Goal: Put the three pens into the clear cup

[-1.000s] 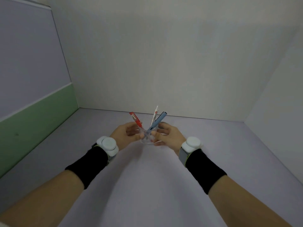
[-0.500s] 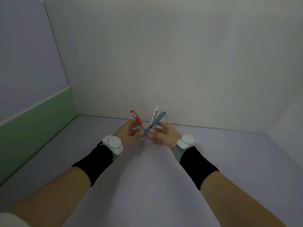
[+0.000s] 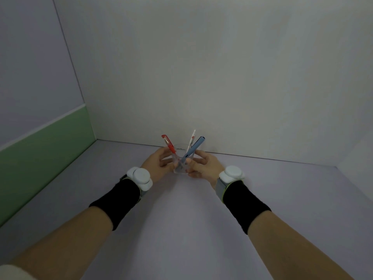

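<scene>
Clear cup [image 3: 182, 165] on the pale table [image 3: 181, 219] near the back wall, red pen [image 3: 169, 145], white pen [image 3: 191, 140], blue pen [image 3: 194, 148] standing splayed inside, your left hand [image 3: 158, 163] and right hand [image 3: 203, 165] cupped against its sides, fingers curled on the cup.

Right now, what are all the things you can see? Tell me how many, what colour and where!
Small clear plastic cup: one, see-through, on the pale table between both hands.
Red pen with clip: one, red, in the cup, leaning left.
Thin white pen: one, white, in the cup, leaning right.
Light blue pen: one, blue, in the cup, leaning right.
Pale lilac table: one, lilac, under everything.
Green wall panel: one, green, far left.
Round white wrist devices: two, white, one per wrist.
Black wristbands: two, black, on forearms.
Left hand: against the cup's left side.
Right hand: against the cup's right side.
</scene>
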